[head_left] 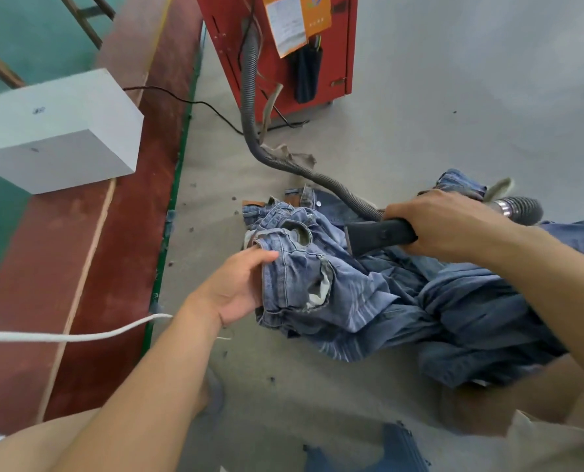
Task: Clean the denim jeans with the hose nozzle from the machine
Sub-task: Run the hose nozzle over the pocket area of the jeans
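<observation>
Grey floor point(454, 80), concrete-looking, carries everything. Far centre: red machine point(294, 73), cabinet type, paper tags on front. Left: white block point(59, 131) on a red-painted strip, not in play.

Denim jeans point(403, 301) lie in a crumpled heap on the floor, centre to right, waistband end toward the left, legs bunched off to the right. Soft, floppy, several layers folded over. Judged fairly heavy for cloth and likely to drag or bunch under the nozzle unless pinned. Not slippery, not fragile. Best hold looks like the waistband or thick seams, where the cloth is stiffest and gives a firm edge to pull taut.

Ribbed grey hose point(249, 97) runs from the machine down across the floor to the nozzle. Flexible, springy by the look; may tug back against the hand.

Right hand point(444, 226) wrapped round the handle of the black hose nozzle point(375, 235), fingers curled tight on it. The nozzle's wide mouth points left and down, on or just above the denim; contact cannot be told. Rigid plastic, easy one-hand grip.

Left hand point(239, 284) grips the waistband edge at the near left, thumb on top, fingers tucked under the fabric, bracing it.

White cord point(79, 335) crosses near left.
</observation>
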Available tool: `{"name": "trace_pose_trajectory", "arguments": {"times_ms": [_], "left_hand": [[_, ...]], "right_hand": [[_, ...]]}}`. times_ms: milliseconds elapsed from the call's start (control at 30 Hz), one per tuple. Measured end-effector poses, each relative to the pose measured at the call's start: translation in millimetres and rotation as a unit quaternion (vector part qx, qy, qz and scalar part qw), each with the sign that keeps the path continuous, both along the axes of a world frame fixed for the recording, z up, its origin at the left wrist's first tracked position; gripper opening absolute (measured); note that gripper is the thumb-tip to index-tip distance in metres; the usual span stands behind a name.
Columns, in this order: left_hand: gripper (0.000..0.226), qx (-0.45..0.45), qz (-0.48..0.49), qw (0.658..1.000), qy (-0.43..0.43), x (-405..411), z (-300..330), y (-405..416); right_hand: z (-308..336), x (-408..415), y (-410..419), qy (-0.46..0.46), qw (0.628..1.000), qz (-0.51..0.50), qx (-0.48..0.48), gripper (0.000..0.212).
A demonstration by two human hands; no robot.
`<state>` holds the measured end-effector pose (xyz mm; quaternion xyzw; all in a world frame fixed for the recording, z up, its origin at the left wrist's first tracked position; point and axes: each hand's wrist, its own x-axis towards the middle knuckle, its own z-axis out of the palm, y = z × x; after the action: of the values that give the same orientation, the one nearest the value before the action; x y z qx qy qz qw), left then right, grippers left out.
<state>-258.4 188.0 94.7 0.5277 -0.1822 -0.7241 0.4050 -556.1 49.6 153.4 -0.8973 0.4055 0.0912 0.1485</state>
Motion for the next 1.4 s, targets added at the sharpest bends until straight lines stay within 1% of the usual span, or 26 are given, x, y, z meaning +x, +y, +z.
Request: {"name": "trace_pose_trajectory", "arguments": {"times_ms": [100, 167, 267, 433, 500, 567, 600, 633, 733, 800, 867, 900, 933, 1000, 1033, 1067, 1100, 1133, 1167, 1200, 1233, 1300, 1333, 1367, 1400], "left_hand": [[0.050, -0.009, -0.016, 0.999, 0.045, 2.1, 5.3, -1.1], [0.050, -0.012, -0.027, 0.999, 0.045, 2.1, 8.8, -1.8], [0.049, -0.010, -0.031, 0.999, 0.001, 2.9, 12.8, -1.6], [0.047, -0.009, -0.024, 0.998, -0.056, 11.1, 14.0, -1.2], [0.046, -0.023, -0.009, 0.994, -0.104, 7.5, 14.4, -2.2], [0.047, -0.043, 0.008, 0.990, -0.135, 4.5, 13.5, -3.8], [0.051, -0.049, 0.011, 0.990, -0.128, 2.9, 13.8, -4.7], [0.056, -0.047, 0.006, 0.994, -0.102, 0.8, 14.5, -5.4], [0.071, -0.027, -0.038, 0.999, 0.023, -9.8, 20.8, -7.0], [0.076, -0.013, -0.043, 0.997, 0.065, -14.1, 24.0, -9.0], [0.072, -0.010, -0.014, 0.998, 0.059, -10.6, 27.0, -12.1], [0.064, -0.017, 0.010, 0.999, 0.043, -4.7, 26.6, -14.3], [0.055, -0.030, 0.043, 0.998, 0.031, 1.8, 24.7, -17.0], [0.045, -0.046, 0.118, 0.991, 0.047, 15.6, 12.8, -21.1], [0.047, -0.046, 0.120, 0.992, 0.021, 19.3, 4.3, -20.8], [0.056, -0.026, 0.062, 0.996, -0.062, 18.9, -7.5, -18.3], [0.067, 0.018, -0.037, 0.986, -0.159, 14.7, -19.8, -12.0], [0.070, 0.070, -0.126, 0.964, -0.222, 9.6, -34.0, -2.7], [0.062, 0.112, -0.174, 0.947, -0.246, 6.1, -52.6, 5.2], [0.047, 0.131, -0.179, 0.943, -0.250, 3.0, -70.4, 10.2], [0.032, 0.129, -0.160, 0.944, -0.257, 1.6, -83.4, 11.2], [0.012, 0.097, -0.081, 0.959, -0.254, 5.6, -96.3, 3.5], [0.013, 0.074, -0.028, 0.967, -0.242, 8.3, -96.6, -2.7], [0.020, 0.059, 0.016, 0.970, -0.235, 11.0, -96.7, -6.9], [0.030, 0.055, 0.027, 0.968, -0.245, 11.9, -96.7, -7.7]], "right_hand": [[-11.7, 17.3, 5.6, 0.038, 0.999, 0.019, -0.005, 0.028], [-20.9, 30.6, 13.9, 0.045, 0.998, 0.050, -0.005, 0.025], [-23.1, 45.2, 21.8, 0.003, 0.997, 0.082, 0.006, 0.023], [0.2, 36.0, 7.7, -0.093, 0.995, 0.016, 0.029, 0.032], [8.8, 29.5, 4.4, -0.128, 0.992, -0.009, 0.021, 0.032], [14.8, 28.8, 9.0, -0.135, 0.991, -0.012, 0.012, 0.032], [16.2, 31.1, 14.1, -0.128, 0.992, -0.002, 0.014, 0.032], [16.6, 34.9, 20.9, -0.115, 0.993, 0.013, 0.017, 0.031], [14.5, 51.5, 41.6, -0.080, 0.994, 0.071, 0.007, 0.025], [15.9, 60.5, 46.5, -0.105, 0.991, 0.085, -0.002, 0.025], [21.8, 62.7, 43.0, -0.158, 0.986, 0.060, 0.010, 0.027], [24.5, 61.5, 38.4, -0.181, 0.983, 0.041, 0.013, 0.029], [26.5, 57.9, 32.6, -0.197, 0.980, 0.018, 0.010, 0.031], [27.6, 47.6, 19.5, -0.209, 0.978, -0.019, 0.004, 0.035], [26.7, 41.8, 13.8, -0.208, 0.978, -0.030, -0.001, 0.035], [25.1, 35.9, 9.1, -0.205, 0.978, -0.038, -0.006, 0.035], [22.8, 30.3, 5.6, -0.198, 0.979, -0.043, -0.012, 0.035], [20.5, 25.5, 3.2, -0.189, 0.981, -0.044, -0.016, 0.035], [17.9, 20.9, 1.7, -0.181, 0.982, -0.041, -0.020, 0.036], [15.4, 17.0, 0.7, -0.174, 0.984, -0.035, -0.026, 0.036], [12.9, 13.6, -0.1, -0.165, 0.985, -0.026, -0.032, 0.035], [7.3, 8.6, -1.4, -0.136, 0.990, -0.005, -0.033, 0.034], [5.5, 6.3, -1.7, -0.115, 0.993, 0.005, -0.028, 0.034], [3.9, 4.7, -1.1, -0.093, 0.995, 0.016, -0.018, 0.034], [2.0, 3.8, 0.5, -0.072, 0.997, 0.025, -0.006, 0.033]]}}
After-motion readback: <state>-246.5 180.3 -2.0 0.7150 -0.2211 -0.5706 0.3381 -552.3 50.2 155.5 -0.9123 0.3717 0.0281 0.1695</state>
